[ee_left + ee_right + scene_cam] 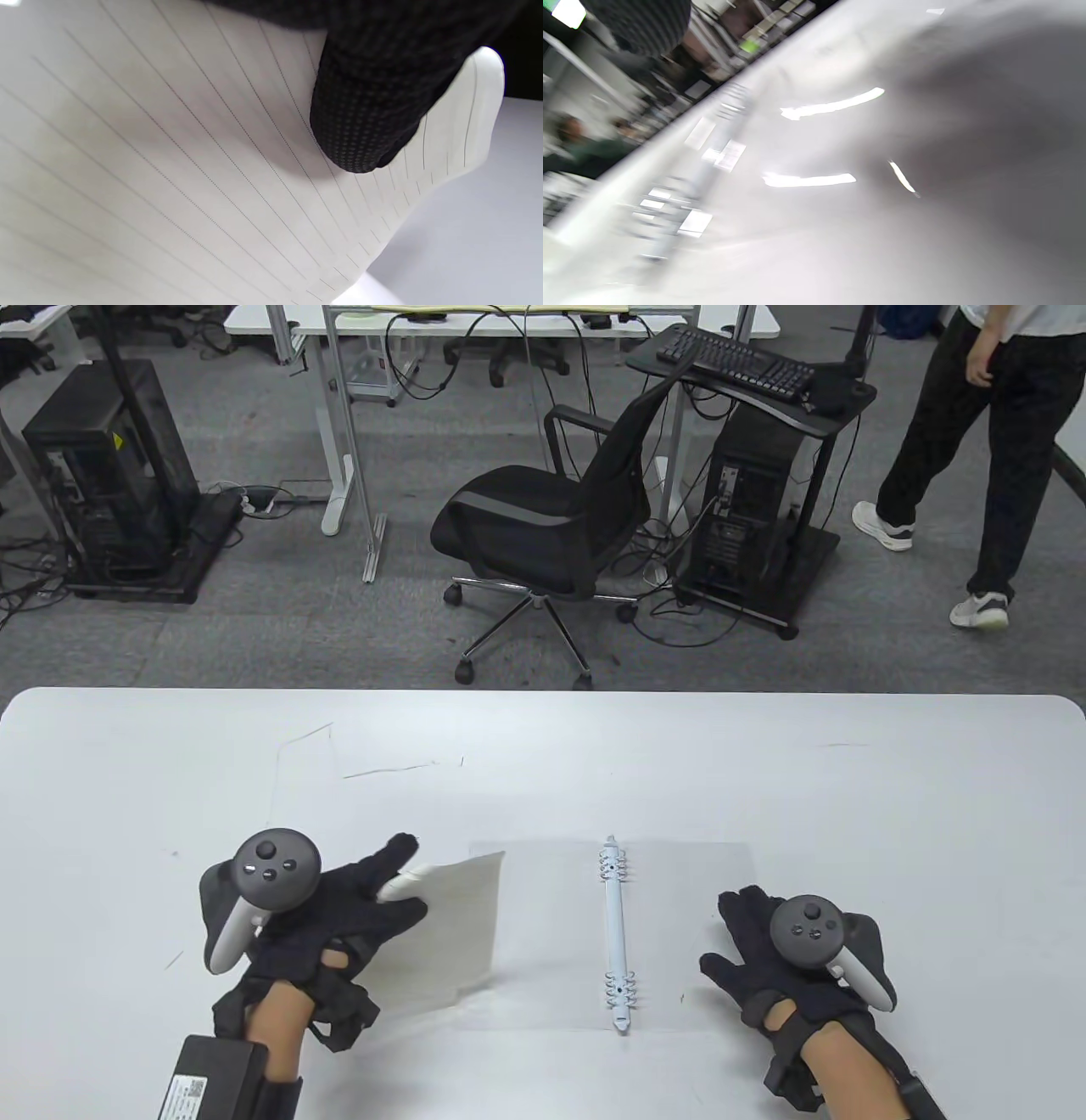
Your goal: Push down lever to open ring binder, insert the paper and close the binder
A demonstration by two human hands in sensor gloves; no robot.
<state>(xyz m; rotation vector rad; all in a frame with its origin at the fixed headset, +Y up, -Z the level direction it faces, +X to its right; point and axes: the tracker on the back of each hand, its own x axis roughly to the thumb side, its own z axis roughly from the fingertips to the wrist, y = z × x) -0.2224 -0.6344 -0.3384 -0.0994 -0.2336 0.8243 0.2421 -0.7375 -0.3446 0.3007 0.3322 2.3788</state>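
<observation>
Left hand (327, 912), lower left of table view, pinches paper (450, 929) at upper corner; left wrist view shows fingertip (360, 127) pressing lined sheet, corner curling over it. Sheet lifted, sagging toward binder (679, 937). Right hand (785, 950), lower right, fingers spread flat on clear right cover, holding nothing. Ring spine (614, 933) at centre, between hands; whether rings are open, cannot tell. Right wrist view blurred. Judgement: keep pinch light, carry sheet right, line punched edge over rings, hold cover steady, avoid creasing.
</observation>
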